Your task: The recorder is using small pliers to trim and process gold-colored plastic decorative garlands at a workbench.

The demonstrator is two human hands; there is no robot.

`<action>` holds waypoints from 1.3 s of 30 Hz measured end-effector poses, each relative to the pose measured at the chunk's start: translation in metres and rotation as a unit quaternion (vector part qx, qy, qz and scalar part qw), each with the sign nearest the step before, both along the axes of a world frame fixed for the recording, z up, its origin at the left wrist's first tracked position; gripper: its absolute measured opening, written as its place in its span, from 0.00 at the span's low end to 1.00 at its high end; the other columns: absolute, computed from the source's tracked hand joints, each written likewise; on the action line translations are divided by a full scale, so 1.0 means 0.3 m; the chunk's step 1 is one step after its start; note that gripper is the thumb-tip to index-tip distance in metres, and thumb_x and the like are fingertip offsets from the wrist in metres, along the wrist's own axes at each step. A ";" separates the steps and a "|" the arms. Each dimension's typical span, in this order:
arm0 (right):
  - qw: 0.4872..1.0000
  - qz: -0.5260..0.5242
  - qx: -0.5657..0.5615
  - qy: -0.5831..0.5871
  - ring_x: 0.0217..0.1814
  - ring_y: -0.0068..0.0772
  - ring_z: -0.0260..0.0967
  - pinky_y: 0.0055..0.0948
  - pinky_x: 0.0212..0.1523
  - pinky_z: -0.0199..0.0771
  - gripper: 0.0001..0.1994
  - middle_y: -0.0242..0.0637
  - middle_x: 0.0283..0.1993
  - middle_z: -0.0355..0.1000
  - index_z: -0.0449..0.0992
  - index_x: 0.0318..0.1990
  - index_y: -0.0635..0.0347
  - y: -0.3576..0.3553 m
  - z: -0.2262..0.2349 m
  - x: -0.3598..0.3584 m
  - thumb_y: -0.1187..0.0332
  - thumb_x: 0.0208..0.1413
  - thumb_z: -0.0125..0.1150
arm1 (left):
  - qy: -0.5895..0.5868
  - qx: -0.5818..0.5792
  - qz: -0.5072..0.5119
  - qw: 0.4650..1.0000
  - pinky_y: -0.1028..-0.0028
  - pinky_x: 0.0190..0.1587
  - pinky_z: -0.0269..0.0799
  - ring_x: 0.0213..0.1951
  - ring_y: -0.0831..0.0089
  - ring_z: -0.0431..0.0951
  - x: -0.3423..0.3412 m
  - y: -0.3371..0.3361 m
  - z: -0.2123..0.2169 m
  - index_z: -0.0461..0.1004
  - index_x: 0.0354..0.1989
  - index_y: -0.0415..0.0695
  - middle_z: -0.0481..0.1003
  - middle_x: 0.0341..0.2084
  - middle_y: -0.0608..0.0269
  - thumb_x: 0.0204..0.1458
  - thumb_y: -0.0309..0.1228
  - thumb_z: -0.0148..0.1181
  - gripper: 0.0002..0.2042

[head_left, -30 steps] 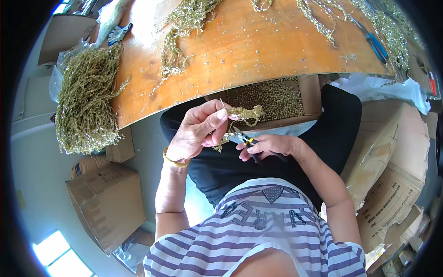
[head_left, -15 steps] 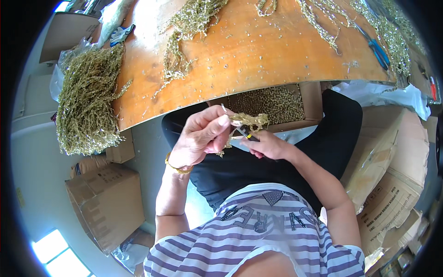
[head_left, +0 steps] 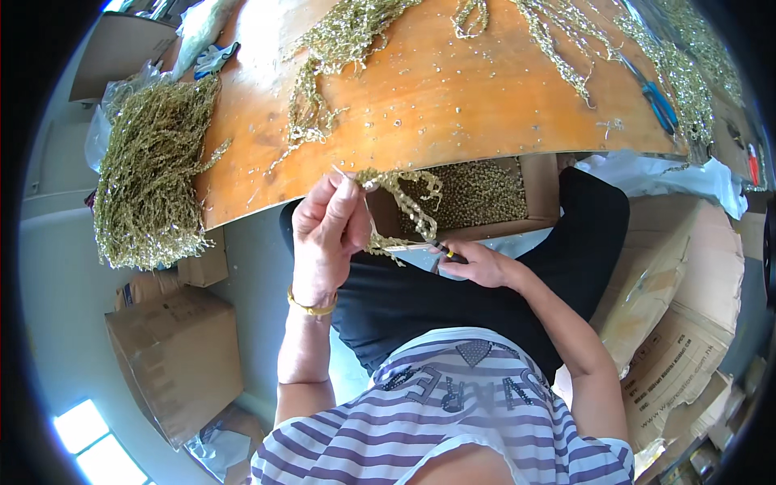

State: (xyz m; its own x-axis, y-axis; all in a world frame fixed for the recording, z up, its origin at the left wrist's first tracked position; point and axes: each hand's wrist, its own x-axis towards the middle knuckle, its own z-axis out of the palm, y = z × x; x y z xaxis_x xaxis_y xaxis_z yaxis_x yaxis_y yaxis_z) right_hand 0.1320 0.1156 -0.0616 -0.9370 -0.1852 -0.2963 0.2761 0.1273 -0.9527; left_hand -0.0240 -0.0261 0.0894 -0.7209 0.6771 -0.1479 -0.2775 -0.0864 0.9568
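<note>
My left hand [head_left: 330, 234] is raised over my lap and pinches one end of a gold beaded sprig [head_left: 404, 204] that curls toward my right. My right hand [head_left: 477, 263] is closed on a small pair of snips [head_left: 432, 245] with a yellow and black handle, its tip against the sprig's lower part. Right behind both hands sits an open cardboard box [head_left: 540, 194] on my lap, filled with small gold bead pieces. The orange wooden table [head_left: 453, 97] lies beyond it.
A large heap of gold beaded strands [head_left: 149, 174] hangs over the table's left end. More strands [head_left: 331, 48] lie scattered on top, and blue-handled pliers [head_left: 659, 101] rest at the right. Cardboard boxes [head_left: 174, 364] stand on the floor at left, more cartons [head_left: 687, 339] at right.
My left hand has lifted the sprig higher and stretched it out toward the table edge. My right hand with the snips has shifted slightly right and lower along the sprig.
</note>
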 end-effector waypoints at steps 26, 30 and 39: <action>0.906 -0.149 -0.340 -0.204 0.52 0.34 0.62 0.30 0.52 0.62 0.31 0.43 0.48 0.62 0.50 0.61 0.64 -0.108 0.274 0.243 0.64 0.50 0.53 | -0.091 0.091 -0.007 0.992 0.83 0.13 0.43 0.10 0.86 0.47 -0.055 0.020 0.014 0.68 0.38 0.37 0.58 0.10 0.72 0.59 0.33 0.40 0.12; 0.941 -0.110 -0.286 -0.146 0.52 0.31 0.61 0.29 0.54 0.59 0.32 0.41 0.48 0.62 0.51 0.60 0.64 -0.042 0.227 0.147 0.68 0.47 0.56 | -0.095 0.095 -0.014 0.991 0.83 0.13 0.43 0.10 0.86 0.47 -0.050 0.029 0.024 0.68 0.37 0.38 0.59 0.11 0.71 0.59 0.32 0.41 0.11; 0.906 -0.088 -0.383 -0.160 0.58 0.34 0.56 0.32 0.54 0.57 0.33 0.39 0.55 0.58 0.48 0.62 0.59 -0.013 0.137 0.085 0.66 0.47 0.53 | -0.113 0.060 -0.043 0.991 0.82 0.14 0.45 0.11 0.84 0.48 -0.023 0.031 0.021 0.68 0.38 0.36 0.58 0.10 0.70 0.59 0.34 0.41 0.13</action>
